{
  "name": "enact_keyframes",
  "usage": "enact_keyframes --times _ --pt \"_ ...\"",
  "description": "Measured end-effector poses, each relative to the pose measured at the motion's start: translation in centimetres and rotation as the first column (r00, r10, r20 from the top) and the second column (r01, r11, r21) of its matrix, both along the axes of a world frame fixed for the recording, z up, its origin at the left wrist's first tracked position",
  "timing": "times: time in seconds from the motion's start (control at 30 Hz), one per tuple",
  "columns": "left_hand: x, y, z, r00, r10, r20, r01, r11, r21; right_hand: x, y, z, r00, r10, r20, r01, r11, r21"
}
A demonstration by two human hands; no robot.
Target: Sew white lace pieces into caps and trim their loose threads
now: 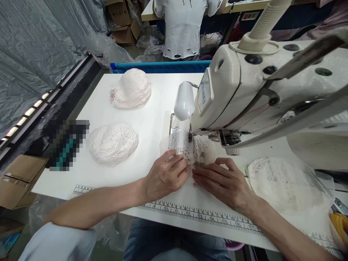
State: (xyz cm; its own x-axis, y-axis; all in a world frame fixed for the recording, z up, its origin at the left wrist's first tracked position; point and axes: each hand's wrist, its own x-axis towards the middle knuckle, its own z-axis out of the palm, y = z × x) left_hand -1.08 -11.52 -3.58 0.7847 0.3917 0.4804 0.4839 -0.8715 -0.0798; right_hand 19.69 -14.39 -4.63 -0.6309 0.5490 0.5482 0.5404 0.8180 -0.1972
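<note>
White lace fabric [178, 142] lies gathered under the presser foot [190, 137] of a sewing machine [233, 79]. Its near edge runs toward me between both hands. My left hand [170, 172] is closed, with curled fingers pinching the lace left of the needle area. On the other side, my right hand [221, 181] has its fingers pressed together along the lace's near right part. The fingertips of the two hands almost meet in front of the foot. Exactly how the right fingertips grip the lace is partly hidden.
A pale rounded fabric bundle [132, 88] and a white lace bundle [114, 143] sit on the left of the white table [152, 119]. More lace pieces [282, 185] lie at right. A printed ruler [187, 214] follows the front edge. Beyond, a person [182, 29] sits.
</note>
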Motion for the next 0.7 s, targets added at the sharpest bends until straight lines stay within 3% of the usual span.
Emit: enact_keyframes --times 0.13,0.3,0.7 --pt "-0.02 -0.01 0.00 1.000 -0.009 -0.004 0.009 1.000 -0.027 -0.11 -0.03 0.16 1.000 0.005 0.003 -0.005 1.000 -0.003" --pt "0.35 0.13 -0.45 0.996 0.066 0.063 -0.059 0.993 -0.103 -0.16 -0.01 0.02 0.999 -0.024 -0.024 0.023 0.999 -0.021" --pt "0.29 -0.14 -0.05 0.996 0.075 0.049 -0.070 0.992 -0.102 -0.04 -0.16 0.23 0.999 -0.025 0.029 0.026 0.999 -0.031"
